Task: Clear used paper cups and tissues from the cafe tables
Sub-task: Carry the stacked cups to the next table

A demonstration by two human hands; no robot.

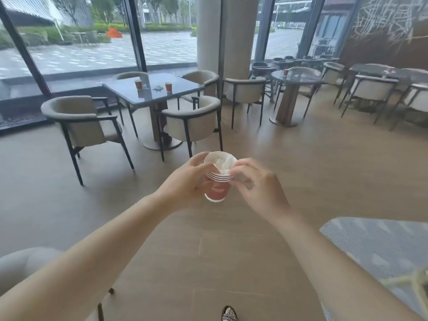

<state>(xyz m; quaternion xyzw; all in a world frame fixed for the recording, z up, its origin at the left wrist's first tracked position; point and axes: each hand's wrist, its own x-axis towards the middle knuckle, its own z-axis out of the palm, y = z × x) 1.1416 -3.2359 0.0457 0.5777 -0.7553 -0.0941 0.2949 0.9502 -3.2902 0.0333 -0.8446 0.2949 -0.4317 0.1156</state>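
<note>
While the stack of red paper cups (pixel 217 181) hung over the bare floor in front of the person, its long axis ran near upright, mouth tipped away toward the square table (pixel 152 89). The left hand (pixel 187 184) wrapped closed around its side. The right hand (pixel 257 184) pinched the rim beside the white tissue (pixel 222 164) stuffed inside. Two more cups (pixel 168 86) stood on that table.

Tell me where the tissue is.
In the head view, centre: the tissue sits in the top of the cup stack, held between left hand and right hand.
</note>
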